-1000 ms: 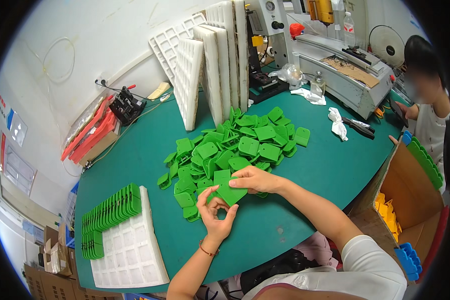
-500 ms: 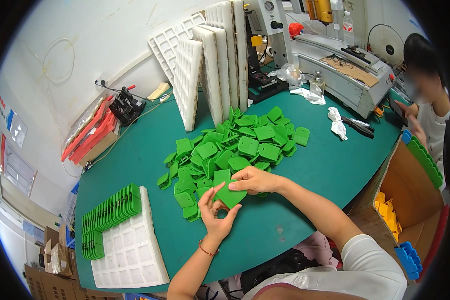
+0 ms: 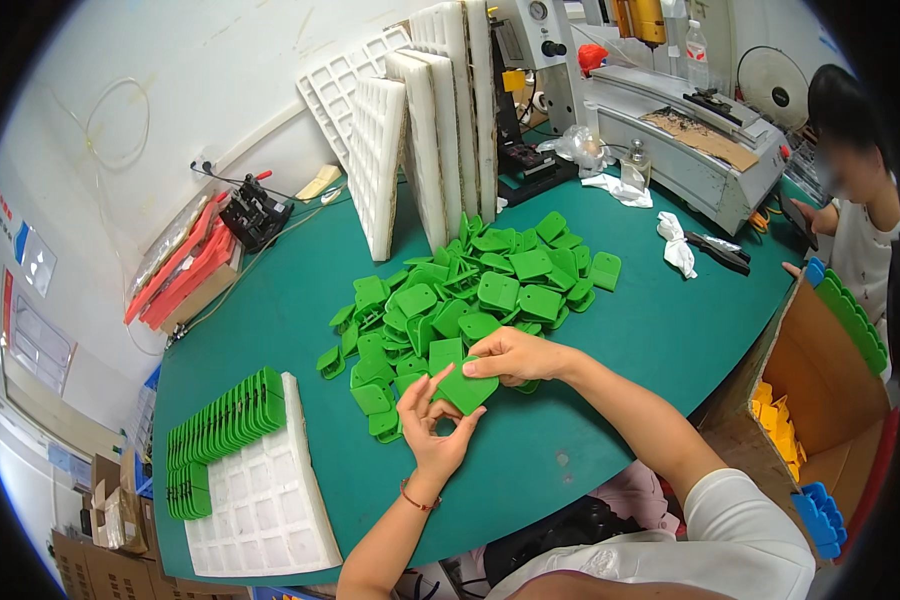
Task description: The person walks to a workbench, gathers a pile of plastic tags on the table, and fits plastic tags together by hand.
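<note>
Between left hand (image 3: 431, 445) and right hand (image 3: 515, 357), a piece (image 3: 473, 394); just beyond, a heap of pieces (image 3: 498, 292); farther beyond, standing trays (image 3: 432, 130); leftward, a tray (image 3: 313, 530) bearing rows of pieces (image 3: 240, 415); well right, a box (image 3: 820, 350).

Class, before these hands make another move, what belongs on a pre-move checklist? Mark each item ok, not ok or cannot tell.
1. Held green piece secured by right hand: ok, pinched between thumb and fingers.
2. Left hand gripping it too: cannot tell; its fingers and thumb are at the edge.
3. Free pockets in the white tray: ok, many are bare.
4. Loose green pieces sorted: not ok, they lie heaped.
5. Black-handled tool away from both hands: ok, at the table's right side.
</note>
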A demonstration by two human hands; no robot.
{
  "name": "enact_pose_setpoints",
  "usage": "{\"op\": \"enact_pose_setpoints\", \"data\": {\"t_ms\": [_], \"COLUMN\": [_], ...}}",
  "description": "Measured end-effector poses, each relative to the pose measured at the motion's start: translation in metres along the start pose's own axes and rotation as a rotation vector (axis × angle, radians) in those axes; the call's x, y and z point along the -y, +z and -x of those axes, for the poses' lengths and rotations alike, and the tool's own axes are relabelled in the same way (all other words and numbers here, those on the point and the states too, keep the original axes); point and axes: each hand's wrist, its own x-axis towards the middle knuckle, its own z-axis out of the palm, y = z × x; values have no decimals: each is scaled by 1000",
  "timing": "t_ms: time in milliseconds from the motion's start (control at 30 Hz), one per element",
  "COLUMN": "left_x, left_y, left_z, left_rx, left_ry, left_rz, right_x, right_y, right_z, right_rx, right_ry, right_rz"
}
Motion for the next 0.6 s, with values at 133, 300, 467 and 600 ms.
{"op": "enact_pose_setpoints", "data": {"t_ms": [133, 300, 467, 600], "left_x": [1, 1, 1, 1], "left_y": [0, 1, 2, 2], "left_z": [-1, -1, -2, -2], "left_rx": [-9, -7, -43, -30], "left_ry": [27, 12, 51, 48], "left_rz": [-21, -7, 17, 32], "right_x": [-1, -1, 1, 1], "right_y": [-1, -1, -3, -2], "right_z": [-1, 0, 1, 1], "right_rx": [3, -26, -26, -40], "right_ry": [-39, -21, -43, -26], "right_rz": [15, 42, 28, 32]}}
